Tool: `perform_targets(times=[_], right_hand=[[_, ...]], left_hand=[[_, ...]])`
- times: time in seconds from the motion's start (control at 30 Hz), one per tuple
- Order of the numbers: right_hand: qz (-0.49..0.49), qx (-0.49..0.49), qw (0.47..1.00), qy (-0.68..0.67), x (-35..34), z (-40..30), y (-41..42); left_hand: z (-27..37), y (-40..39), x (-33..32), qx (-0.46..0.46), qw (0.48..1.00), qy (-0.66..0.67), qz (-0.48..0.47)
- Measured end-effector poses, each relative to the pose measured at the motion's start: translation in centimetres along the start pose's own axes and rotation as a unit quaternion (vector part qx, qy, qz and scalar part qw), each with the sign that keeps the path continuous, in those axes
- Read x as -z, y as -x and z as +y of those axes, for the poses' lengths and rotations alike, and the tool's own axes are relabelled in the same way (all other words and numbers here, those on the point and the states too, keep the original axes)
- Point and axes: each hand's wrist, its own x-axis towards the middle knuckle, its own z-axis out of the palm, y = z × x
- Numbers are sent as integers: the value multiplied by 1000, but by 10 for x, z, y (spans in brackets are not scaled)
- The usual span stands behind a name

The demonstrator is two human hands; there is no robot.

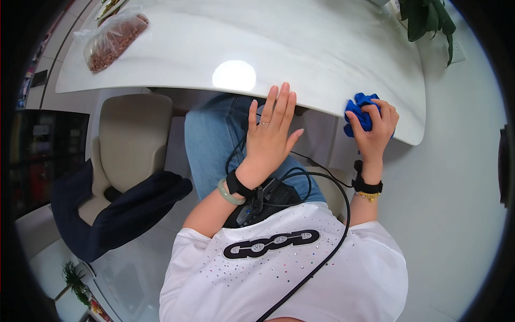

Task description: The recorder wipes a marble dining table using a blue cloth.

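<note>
My right hand [376, 126] grips a crumpled blue cloth [359, 114] at the near right edge of a white marble-patterned table [305, 48]. The cloth bunches out past my thumb and fingers. My left hand [271, 129] is held flat, back up and fingers spread, with nothing in it. Its fingertips reach over the table's near edge; whether they touch the surface I cannot tell. A thin ring sits on one left finger. Both wrists wear black straps.
A clear plastic bag of reddish-brown nuts or beans [114, 42] lies at the table's far left, beside a plate [108, 9]. A leafy plant [428, 20] hangs over the back right. Left of me stands a beige chair [132, 137] draped with dark cloth [132, 221]. A black cable [336, 245] crosses my shirt.
</note>
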Motion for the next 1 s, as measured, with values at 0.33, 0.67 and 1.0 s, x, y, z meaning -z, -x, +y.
perform_targets(times=[0.33,0.67,1.0], right_hand=[[97,3,995,-18,-66,-90,-25],[116,-74,988,65,-15,4,15],[127,-48,990,34,-57,-64,-10]], left_hand=[[-2,-1,0,-2,1000,28,-14],[-2,-1,0,-8,1000,9,-6],[-1,0,0,1,999,42,-25]])
